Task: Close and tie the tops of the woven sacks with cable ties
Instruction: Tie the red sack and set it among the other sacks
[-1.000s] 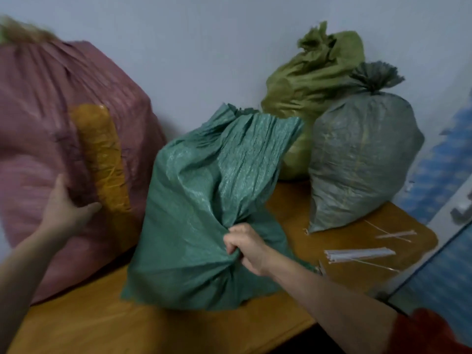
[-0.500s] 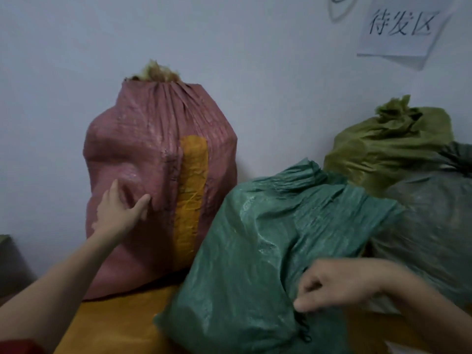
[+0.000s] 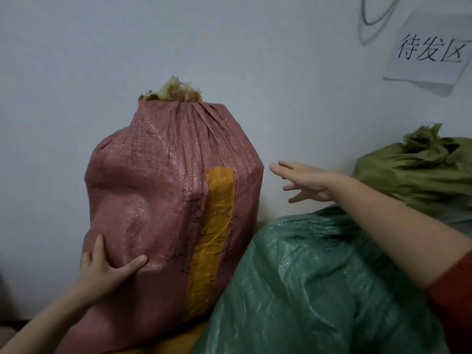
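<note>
Red woven sack (image 3: 166, 187) stands upright on the bench (image 3: 176, 344) against the wall (image 3: 76, 72), its top gathered into a frayed tuft. The left hand (image 3: 102, 269) presses its lower side, fingers spread. The right hand (image 3: 306, 181) hovers flat and spread, holding nothing, beside it and above a green sack (image 3: 319, 290); an olive sack (image 3: 419, 172) sits behind.

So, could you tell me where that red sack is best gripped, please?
Probably by both flanks, one hand from each side: the red sack is wide, bulging and upright, and its gathered top tuft looks too short to hold. The left hand presses the left flank now.
</note>
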